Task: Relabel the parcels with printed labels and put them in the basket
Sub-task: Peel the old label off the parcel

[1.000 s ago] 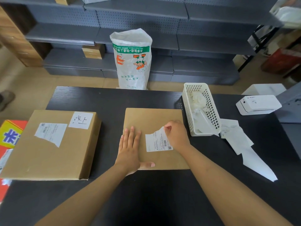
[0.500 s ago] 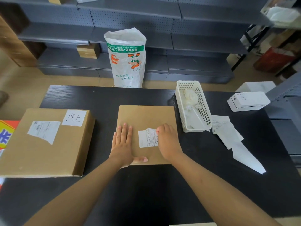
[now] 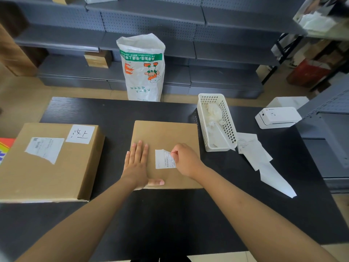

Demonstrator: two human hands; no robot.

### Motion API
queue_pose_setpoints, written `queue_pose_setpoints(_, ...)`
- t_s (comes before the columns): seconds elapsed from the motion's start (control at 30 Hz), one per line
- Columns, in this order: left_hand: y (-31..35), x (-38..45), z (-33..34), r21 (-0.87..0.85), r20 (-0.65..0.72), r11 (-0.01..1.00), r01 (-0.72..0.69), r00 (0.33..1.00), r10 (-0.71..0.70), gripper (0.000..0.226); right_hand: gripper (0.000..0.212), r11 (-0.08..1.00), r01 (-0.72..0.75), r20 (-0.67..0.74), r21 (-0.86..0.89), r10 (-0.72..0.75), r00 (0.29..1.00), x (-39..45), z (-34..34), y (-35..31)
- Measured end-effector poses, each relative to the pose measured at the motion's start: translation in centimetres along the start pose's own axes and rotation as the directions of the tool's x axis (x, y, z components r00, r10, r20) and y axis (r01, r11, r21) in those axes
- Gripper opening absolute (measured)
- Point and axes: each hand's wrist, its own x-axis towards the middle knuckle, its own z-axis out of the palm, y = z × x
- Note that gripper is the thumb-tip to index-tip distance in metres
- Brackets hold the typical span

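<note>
— What are the hands doing?

— The left hand (image 3: 136, 167) lies flat, fingers spread, pinning the flat brown parcel (image 3: 166, 140) to the black table (image 3: 188, 220). The right hand (image 3: 186, 160) pinches the lifted right edge of the white label (image 3: 164, 159) on the parcel's top.

— So which step?

— Probably peeling the old label. Next calls for a slow pull leftward, parcel held down, then a printed label from the papers (image 3: 254, 151) beside the white basket (image 3: 217, 121).
</note>
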Motion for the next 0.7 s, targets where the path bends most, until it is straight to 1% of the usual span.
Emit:
queue_pose_setpoints(0.13,0.3,0.0,0.1,-0.016,-0.005,0.999,0.039,0.999,-0.039,0.140,0.010,0.989,-0.069,0.089,0.133,0.057,0.994,0.3,-0.8,-0.4)
queue_pose_setpoints(0.3,0.4,0.1,0.0,0.001,0.010,0.999,0.037,0.999,-0.037,0.142,0.008,0.954,-0.142,0.218,0.265,0.084,0.972,0.5,-2.8,-1.1)
queue_pose_setpoints(0.5,0.5,0.2,-0.3,0.006,0.042,0.999,0.047,0.998,-0.047,0.142,0.009,0.963,-0.116,0.281,0.244,0.045,0.959,0.8,-3.9,-1.7)
queue_pose_setpoints(0.7,0.5,0.2,-0.4,0.013,0.061,0.998,0.055,0.997,-0.056,0.141,0.009,0.965,-0.106,0.305,0.240,0.029,0.952,0.9,-3.8,-2.0)
